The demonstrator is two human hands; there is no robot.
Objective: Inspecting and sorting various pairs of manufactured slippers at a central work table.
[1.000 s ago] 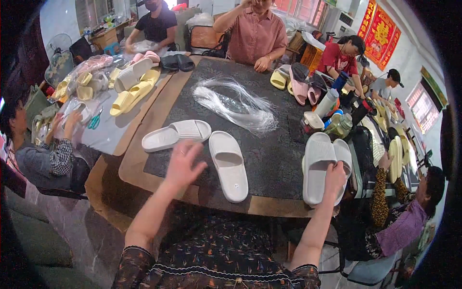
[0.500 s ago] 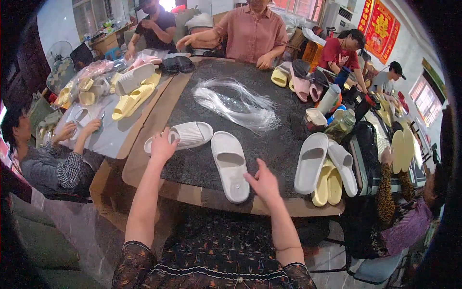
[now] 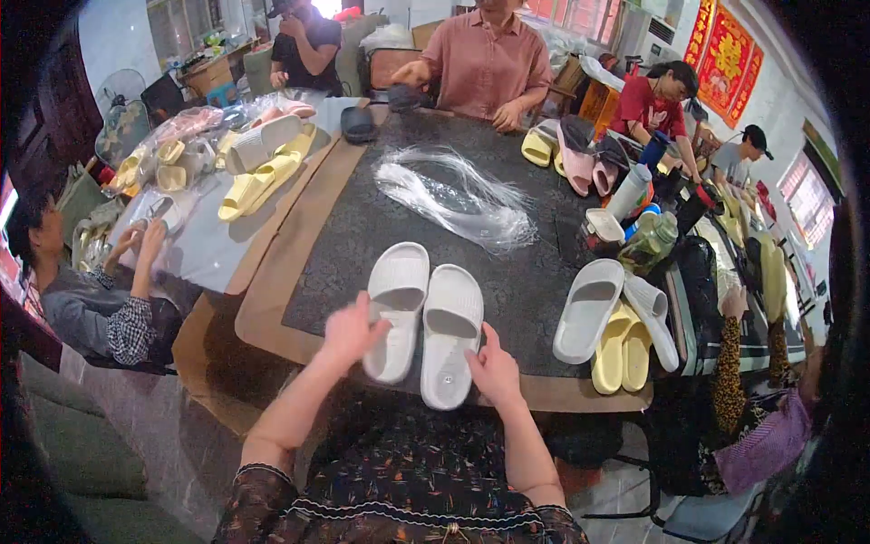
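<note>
Two white slide slippers lie side by side in front of me, soles down, with their toes pointing away. My left hand [image 3: 352, 332] grips the outer edge of the left white slipper [image 3: 395, 272], thumb over its footbed. On the other side, my right hand [image 3: 495, 367] pinches the right edge of the right white slipper [image 3: 451, 313], with its thumb at the footbed and the index finger pointing up. The right slipper's heel lies closer to me, at the table's front edge. The fingertips under the slippers are hidden.
A bundle of clear plastic bags [image 3: 453, 199] lies beyond the slippers on the dark table mat [image 3: 335, 227]. White slippers [image 3: 587, 313] and yellow slippers [image 3: 623, 349] are at right, near bottles [image 3: 630, 190]. Co-workers sit around; one opposite reaches toward a black slipper [image 3: 406, 97].
The left slipper, which lay sideways, has been turned and set beside the other by my left hand. The right slipper has shifted toward me. Across the table, the black slippers have been moved apart.
</note>
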